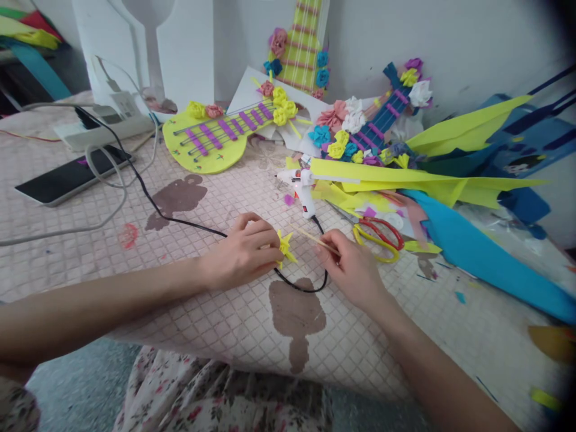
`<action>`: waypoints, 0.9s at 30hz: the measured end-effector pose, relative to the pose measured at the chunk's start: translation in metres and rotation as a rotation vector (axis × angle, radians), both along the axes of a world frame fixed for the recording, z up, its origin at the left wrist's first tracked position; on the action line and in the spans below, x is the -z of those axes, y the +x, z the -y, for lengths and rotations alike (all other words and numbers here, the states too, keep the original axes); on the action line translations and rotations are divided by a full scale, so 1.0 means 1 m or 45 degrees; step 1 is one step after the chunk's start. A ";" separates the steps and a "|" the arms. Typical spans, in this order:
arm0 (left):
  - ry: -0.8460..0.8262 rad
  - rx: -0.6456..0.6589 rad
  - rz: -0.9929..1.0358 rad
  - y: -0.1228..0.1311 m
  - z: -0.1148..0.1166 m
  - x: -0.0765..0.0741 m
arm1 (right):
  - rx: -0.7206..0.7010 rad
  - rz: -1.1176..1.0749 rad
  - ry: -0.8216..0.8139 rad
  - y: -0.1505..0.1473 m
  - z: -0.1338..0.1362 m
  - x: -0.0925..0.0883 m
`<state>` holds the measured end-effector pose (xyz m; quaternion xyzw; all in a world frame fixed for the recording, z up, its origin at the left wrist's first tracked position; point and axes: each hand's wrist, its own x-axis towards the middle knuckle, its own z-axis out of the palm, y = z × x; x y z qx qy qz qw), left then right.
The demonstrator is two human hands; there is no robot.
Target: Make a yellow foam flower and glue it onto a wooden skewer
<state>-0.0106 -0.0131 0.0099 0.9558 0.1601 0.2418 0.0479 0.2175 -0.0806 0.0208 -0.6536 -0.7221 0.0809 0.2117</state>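
Note:
My left hand point(245, 251) is closed on a small yellow paper flower point(286, 247), whose pointed petals stick out past the fingertips. Between the thumb and fingers of my right hand point(351, 264) is a thin wooden stick point(310, 235), its free end pointing left toward the flower. The stick's tip and the flower are a short gap apart. Just beyond both hands a white glue gun point(302, 189) rests on the table, nozzle to the left. Its black cord point(300, 289) loops between my hands and runs under the left one.
Red and yellow-handled scissors point(380, 237) lie right of my right hand, near yellow and blue crepe paper point(486, 252). Paper guitars point(216, 141) with flowers stand at the back. A phone point(74, 174) and a power strip point(105, 133) with cables are at left on the quilted tablecloth point(216, 318).

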 end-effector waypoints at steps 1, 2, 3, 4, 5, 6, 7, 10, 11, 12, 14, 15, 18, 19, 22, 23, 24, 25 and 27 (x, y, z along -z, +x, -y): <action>0.039 0.004 -0.009 0.000 0.000 0.000 | -0.020 -0.010 -0.012 -0.001 0.000 0.000; 0.072 0.006 -0.018 0.000 0.001 -0.001 | -0.041 -0.027 -0.023 -0.003 0.001 0.000; 0.099 0.008 -0.029 0.001 0.001 -0.001 | -0.061 -0.047 -0.037 -0.005 0.002 0.000; 0.123 0.011 -0.043 0.001 0.001 -0.001 | -0.075 -0.068 -0.053 -0.006 0.002 0.000; 0.142 0.018 -0.057 0.001 0.001 -0.001 | -0.086 -0.090 -0.071 -0.007 0.002 0.000; 0.158 0.029 -0.070 0.001 0.001 -0.001 | -0.093 -0.110 -0.085 -0.008 0.002 -0.001; 0.171 0.045 -0.083 0.001 0.001 0.000 | -0.097 -0.126 -0.095 -0.008 0.002 -0.001; 0.180 0.096 -0.129 0.002 0.001 0.000 | -0.092 -0.138 -0.103 -0.008 0.001 -0.003; 0.177 0.108 -0.145 0.002 0.001 0.000 | -0.089 -0.133 -0.106 -0.008 0.001 -0.003; 0.174 0.112 -0.158 0.003 0.001 -0.001 | -0.088 -0.129 -0.111 -0.008 0.001 -0.003; 0.159 0.110 -0.165 0.004 0.001 -0.001 | -0.094 -0.133 -0.125 -0.008 0.001 -0.003; 0.146 0.107 -0.159 0.004 0.001 -0.001 | -0.098 -0.142 -0.127 -0.009 0.001 -0.003; 0.074 0.097 -0.131 0.005 0.001 0.001 | -0.105 -0.197 -0.124 -0.010 0.001 -0.002; 0.041 0.092 -0.116 0.005 0.001 0.001 | -0.103 -0.226 -0.122 -0.010 0.002 -0.003; -0.070 0.062 -0.037 0.005 0.000 0.003 | -0.119 -0.369 -0.131 -0.014 0.004 -0.004; -0.108 0.045 -0.004 0.005 0.000 0.004 | -0.129 -0.431 -0.136 -0.015 0.005 -0.005; -0.142 0.029 0.031 0.005 0.000 0.004 | -0.140 -0.490 -0.139 -0.017 0.006 -0.005; -0.170 0.011 0.065 0.005 0.000 0.005 | -0.152 -0.539 -0.139 -0.020 0.008 -0.005; -0.210 -0.019 0.113 0.006 0.000 0.007 | -0.176 -0.588 -0.129 -0.025 0.010 -0.004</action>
